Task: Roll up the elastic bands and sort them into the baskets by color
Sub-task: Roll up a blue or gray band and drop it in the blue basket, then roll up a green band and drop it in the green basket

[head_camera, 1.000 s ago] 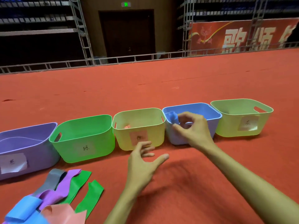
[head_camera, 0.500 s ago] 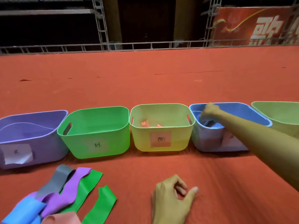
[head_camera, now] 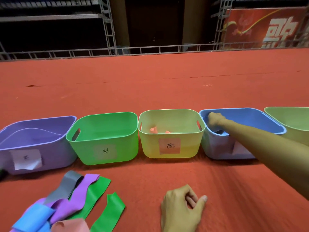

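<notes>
**Right hand down in the blue basket, loose bands waiting**

The red carpet (head_camera: 167, 91) carried everything. The blue basket (head_camera: 247, 112) stood in a row with four others. Just to its right was a pale green basket (head_camera: 291, 118). To its left, in turn, came a yellow basket (head_camera: 148, 148), a green basket (head_camera: 127, 148) and a purple basket (head_camera: 55, 158) farthest off.

Well to the left of the blue basket and nearer the person lay the pile of unrolled bands: a grey band (head_camera: 66, 186), a purple band (head_camera: 75, 198), two green bands (head_camera: 96, 193), a blue band (head_camera: 33, 216) and a pink band (head_camera: 70, 225). They lay flat, and their long axes ran slantwise from the near left up toward the row of baskets.

The hands were well apart. The right hand (head_camera: 215, 118) reached down inside the blue basket at its left end, knuckles up. Its palm was hidden, so I could not tell whether it gripped a roll or had let go. The left hand (head_camera: 180, 208) rested on the carpet in front of the blue basket and to its left, fingers loosely curled on nothing.

Small pink rolls (head_camera: 153, 130) sat in the yellow basket, one with its round end toward the camera.

The step looked like dropping a roll into its matching basket. The next move probably called for drawing that arm clear of the rim and picking one flat band from the overlapping pile.
</notes>
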`<state>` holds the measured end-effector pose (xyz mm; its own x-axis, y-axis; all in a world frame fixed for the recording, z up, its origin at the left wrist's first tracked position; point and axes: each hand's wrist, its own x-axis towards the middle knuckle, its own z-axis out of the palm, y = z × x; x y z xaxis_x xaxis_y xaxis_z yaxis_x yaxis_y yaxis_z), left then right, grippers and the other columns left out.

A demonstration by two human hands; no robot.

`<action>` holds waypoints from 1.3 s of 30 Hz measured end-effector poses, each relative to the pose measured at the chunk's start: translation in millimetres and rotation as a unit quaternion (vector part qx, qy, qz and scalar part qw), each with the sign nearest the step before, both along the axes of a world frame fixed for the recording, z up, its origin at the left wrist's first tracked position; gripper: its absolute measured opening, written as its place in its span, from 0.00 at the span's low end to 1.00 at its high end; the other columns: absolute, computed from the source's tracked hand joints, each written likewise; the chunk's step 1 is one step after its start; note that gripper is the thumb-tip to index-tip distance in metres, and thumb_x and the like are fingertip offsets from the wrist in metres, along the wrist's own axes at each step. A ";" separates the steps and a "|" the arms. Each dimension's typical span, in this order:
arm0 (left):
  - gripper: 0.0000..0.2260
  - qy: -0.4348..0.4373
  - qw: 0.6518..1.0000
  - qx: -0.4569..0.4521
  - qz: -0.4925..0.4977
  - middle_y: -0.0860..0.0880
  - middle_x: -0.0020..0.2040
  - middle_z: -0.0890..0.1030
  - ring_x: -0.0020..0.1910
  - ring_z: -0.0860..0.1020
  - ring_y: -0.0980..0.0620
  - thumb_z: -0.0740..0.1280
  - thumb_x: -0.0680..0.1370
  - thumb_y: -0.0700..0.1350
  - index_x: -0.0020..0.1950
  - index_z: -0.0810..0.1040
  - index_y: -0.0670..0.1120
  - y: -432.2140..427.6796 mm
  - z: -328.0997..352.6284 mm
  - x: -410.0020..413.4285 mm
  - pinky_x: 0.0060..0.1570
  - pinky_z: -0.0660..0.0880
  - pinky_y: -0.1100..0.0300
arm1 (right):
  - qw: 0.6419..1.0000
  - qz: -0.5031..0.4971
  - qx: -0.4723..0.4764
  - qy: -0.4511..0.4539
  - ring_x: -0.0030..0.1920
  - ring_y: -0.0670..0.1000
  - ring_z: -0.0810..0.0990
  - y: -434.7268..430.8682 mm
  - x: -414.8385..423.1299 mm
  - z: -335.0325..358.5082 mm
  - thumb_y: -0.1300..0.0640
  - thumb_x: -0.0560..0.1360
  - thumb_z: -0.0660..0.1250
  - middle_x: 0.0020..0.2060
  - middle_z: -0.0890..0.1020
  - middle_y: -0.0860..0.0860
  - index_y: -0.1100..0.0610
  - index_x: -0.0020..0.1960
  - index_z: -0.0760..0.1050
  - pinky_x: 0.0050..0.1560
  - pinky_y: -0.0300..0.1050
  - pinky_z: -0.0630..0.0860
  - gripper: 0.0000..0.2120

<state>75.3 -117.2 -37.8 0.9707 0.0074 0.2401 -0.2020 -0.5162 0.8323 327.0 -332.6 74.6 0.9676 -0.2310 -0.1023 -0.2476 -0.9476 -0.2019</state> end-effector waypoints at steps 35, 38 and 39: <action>0.19 -0.062 0.940 0.134 0.306 0.59 0.43 0.76 0.50 0.76 0.48 0.74 0.67 0.66 0.46 0.73 0.56 212.1 6.0 -131.7 0.42 0.72 0.53 | 0.835 0.177 0.520 0.029 0.39 0.48 0.80 241.9 -252.8 -20.7 0.62 0.71 0.79 0.38 0.82 0.56 0.57 0.40 0.80 0.37 0.42 0.79 0.08; 0.31 -0.130 0.938 0.166 0.274 0.54 0.53 0.75 0.55 0.73 0.48 0.68 0.66 0.73 0.58 0.74 0.53 189.9 36.9 -119.0 0.53 0.74 0.50 | 0.763 0.211 0.611 0.016 0.43 0.52 0.84 205.3 -276.2 13.4 0.64 0.72 0.77 0.43 0.84 0.60 0.61 0.42 0.79 0.43 0.49 0.85 0.07; 0.35 -0.152 0.948 0.157 0.231 0.55 0.57 0.74 0.59 0.72 0.50 0.69 0.65 0.73 0.64 0.72 0.53 178.8 49.9 -115.0 0.57 0.72 0.52 | 0.745 0.225 0.628 0.023 0.42 0.54 0.84 197.2 -284.6 22.0 0.65 0.71 0.78 0.42 0.84 0.61 0.60 0.41 0.78 0.41 0.50 0.85 0.08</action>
<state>-39.7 61.6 12.1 0.7660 0.2976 0.5698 -0.1000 -0.8204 0.5630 42.4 -135.5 96.6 0.9071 0.4209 0.0008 0.0048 -0.0084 -1.0000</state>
